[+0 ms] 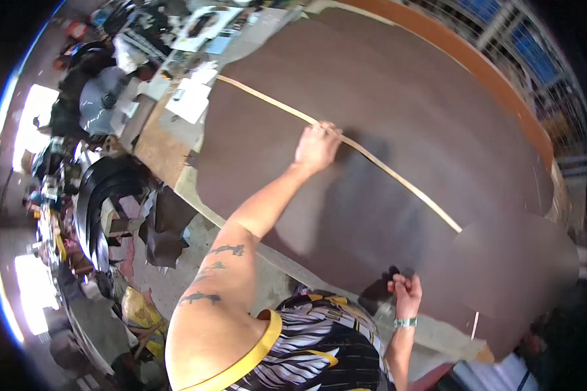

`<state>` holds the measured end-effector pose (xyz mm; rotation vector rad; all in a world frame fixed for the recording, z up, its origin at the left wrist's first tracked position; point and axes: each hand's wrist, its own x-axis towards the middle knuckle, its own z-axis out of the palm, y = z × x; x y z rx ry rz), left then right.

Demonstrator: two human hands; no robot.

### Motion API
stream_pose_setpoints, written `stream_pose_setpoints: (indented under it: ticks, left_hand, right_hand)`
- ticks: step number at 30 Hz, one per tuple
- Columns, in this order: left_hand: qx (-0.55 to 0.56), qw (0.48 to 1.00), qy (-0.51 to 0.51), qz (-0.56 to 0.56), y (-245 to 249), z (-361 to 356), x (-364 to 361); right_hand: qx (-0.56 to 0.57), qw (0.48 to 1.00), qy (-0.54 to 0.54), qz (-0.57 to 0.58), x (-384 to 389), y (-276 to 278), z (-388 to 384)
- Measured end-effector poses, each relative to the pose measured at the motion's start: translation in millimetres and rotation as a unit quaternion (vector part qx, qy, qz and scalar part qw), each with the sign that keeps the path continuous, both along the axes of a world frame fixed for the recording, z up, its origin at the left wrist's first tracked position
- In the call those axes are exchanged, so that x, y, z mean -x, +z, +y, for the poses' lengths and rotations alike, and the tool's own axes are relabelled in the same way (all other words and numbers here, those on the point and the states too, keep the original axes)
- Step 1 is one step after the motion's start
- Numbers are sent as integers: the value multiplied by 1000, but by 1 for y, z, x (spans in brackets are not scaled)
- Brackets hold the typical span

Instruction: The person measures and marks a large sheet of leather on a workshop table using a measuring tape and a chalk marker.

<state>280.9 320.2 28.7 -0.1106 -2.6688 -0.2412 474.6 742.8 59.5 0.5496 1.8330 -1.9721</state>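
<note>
A long, narrow pale strip (398,176) crosses a broad brown leather sheet (411,85) spread on the table. My left hand (318,144) is closed over the strip, left of its middle, with the arm stretched out across the sheet. Nearer my body, my right hand (406,290) is over the lower edge of the leather, its fingers curled. Small dark shapes show at these fingertips, and I cannot tell what they hold. A green band (405,322) circles the right wrist.
White papers (190,98) lie on the table's left end. Dark curved pieces (104,195) and scraps are heaped left of the table. Beyond the far side, a brown-orange edge (463,45) borders wire shelving (496,29). A blurred round patch (515,267) covers the right end.
</note>
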Motion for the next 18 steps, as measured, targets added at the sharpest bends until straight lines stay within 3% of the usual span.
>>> stream_pose_setpoints:
  ticks: [2, 3, 4, 5, 7, 13, 18]
  left_hand:
    - [79, 988, 50, -122, 18, 5, -5]
    - [33, 990, 48, -128, 28, 11, -5]
    - [39, 997, 18, -66, -1, 1, -7]
    - [-17, 999, 17, -46, -2, 1, -7]
    - [-26, 1000, 0, -11, -4, 5, 0]
    - [-51, 998, 5, -33, -12, 7, 8]
    - [-29, 999, -15, -30, -7, 7, 1]
  right_hand:
    - [-12, 1000, -4, -15, 2, 0, -5]
    - [-41, 997, -6, -69, 5, 10, -10]
    - [-30, 997, -44, -57, 3, 18, -19]
    - [-43, 998, 8, -55, 2, 5, -9]
    - [-9, 999, 28, -16, 0, 4, -7]
    - [-22, 997, 62, -37, 5, 17, -8]
    - [57, 997, 3, -58, -6, 21, -5]
